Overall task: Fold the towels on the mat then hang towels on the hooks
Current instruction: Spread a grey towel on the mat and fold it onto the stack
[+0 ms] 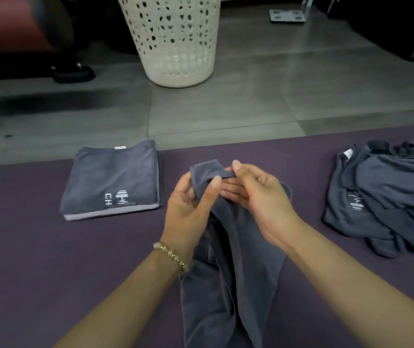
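Note:
A grey towel hangs bunched between both hands above the purple mat, its lower part trailing toward me. My left hand, with a bead bracelet on the wrist, pinches the towel's upper edge between thumb and fingers. My right hand pinches the same edge just to the right, the fingertips of both hands close together. A folded grey towel with a white logo lies flat at the mat's far left. A heap of unfolded grey towels lies on the mat at the right.
A cream perforated laundry basket stands on the grey tiled floor beyond the mat. A dark piece of equipment with a black foot stands at the back left. A metal base plate sits at the back right.

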A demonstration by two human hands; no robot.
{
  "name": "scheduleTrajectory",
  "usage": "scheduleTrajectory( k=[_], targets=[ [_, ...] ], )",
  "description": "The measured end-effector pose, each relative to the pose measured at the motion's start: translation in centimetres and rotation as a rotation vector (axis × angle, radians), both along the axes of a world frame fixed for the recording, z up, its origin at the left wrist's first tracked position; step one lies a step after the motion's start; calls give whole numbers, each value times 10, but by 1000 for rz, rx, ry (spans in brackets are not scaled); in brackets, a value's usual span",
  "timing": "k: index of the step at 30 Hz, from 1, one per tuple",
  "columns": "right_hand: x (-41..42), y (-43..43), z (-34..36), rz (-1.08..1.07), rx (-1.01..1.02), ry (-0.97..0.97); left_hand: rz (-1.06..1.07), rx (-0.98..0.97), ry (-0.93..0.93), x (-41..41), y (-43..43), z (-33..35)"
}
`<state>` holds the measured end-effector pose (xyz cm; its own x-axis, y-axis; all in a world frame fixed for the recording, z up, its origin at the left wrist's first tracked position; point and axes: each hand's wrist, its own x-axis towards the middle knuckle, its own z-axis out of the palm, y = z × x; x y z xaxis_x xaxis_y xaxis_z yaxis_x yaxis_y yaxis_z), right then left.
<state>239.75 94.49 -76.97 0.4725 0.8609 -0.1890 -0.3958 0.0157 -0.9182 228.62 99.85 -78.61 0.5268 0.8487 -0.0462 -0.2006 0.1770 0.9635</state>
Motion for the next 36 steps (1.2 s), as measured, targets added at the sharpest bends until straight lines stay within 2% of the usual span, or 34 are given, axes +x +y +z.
scheduleTrajectory(
  k=[2,4,5,8,9,11,13,15,18,21,23,27,31,36],
  targets=[
    [-15,8,-1,76,-9,44,63,6,37,-17,10,-4],
    [-29,17,-4,131,-33,1,167,-10,80,-33,23,-10],
    [-33,21,-7,139,-51,-115,202,-10,106,-41,29,-12],
    [-40,33,-15,177,-151,-757,219,2,167,-60,38,-14],
    [-42,36,-16,187,-174,-915,207,2,172,-65,39,-13],
    [-47,41,-14,202,-170,-1123,199,17,184,-75,43,-12],
    [-51,47,-12,254,-99,-1205,187,48,210,-81,49,-11],
    [-54,52,-10,358,-70,-1139,156,51,237,-83,53,-9],
    [-55,53,-6,503,-90,-921,136,-14,236,-87,58,-6],
    [-57,46,10,576,-54,-548,136,-169,190,-92,62,-5],
    [-60,44,20,547,21,-385,118,-224,173,-93,63,-3],
    [-64,53,20,362,80,-442,101,-269,138,-88,59,-3],
    [-63,62,5,295,67,-536,81,-291,126,-83,55,-6],
    [-56,65,-4,213,32,-549,46,-295,48,-76,51,-4]
  ],
)
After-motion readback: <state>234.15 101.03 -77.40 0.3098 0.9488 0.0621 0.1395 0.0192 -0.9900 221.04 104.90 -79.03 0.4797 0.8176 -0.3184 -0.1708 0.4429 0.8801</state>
